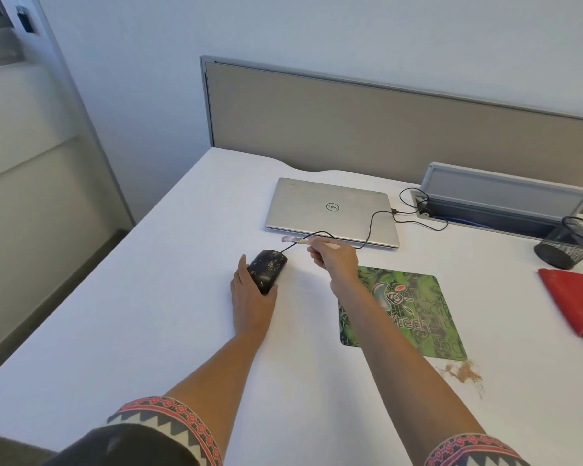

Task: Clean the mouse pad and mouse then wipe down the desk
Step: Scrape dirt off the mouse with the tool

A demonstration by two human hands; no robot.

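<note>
The left hand (251, 297) grips the rounded black mouse (268, 269), its shell flecked with pale dust, on the smooth white desk (148, 297). The right hand (337, 258) pinches a slim brush (292, 240), its blurred bristles seemingly soft, just beyond the mouse. The green printed mouse pad (414, 311) lies flat to the right.

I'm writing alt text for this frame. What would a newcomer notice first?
The bright green mouse pad right of centre on the white desk stands out, with brown dirt spilled by its near right corner. Left of it, the left hand grips a speckled black mouse while the right hand holds a small brush just beyond it.
</note>
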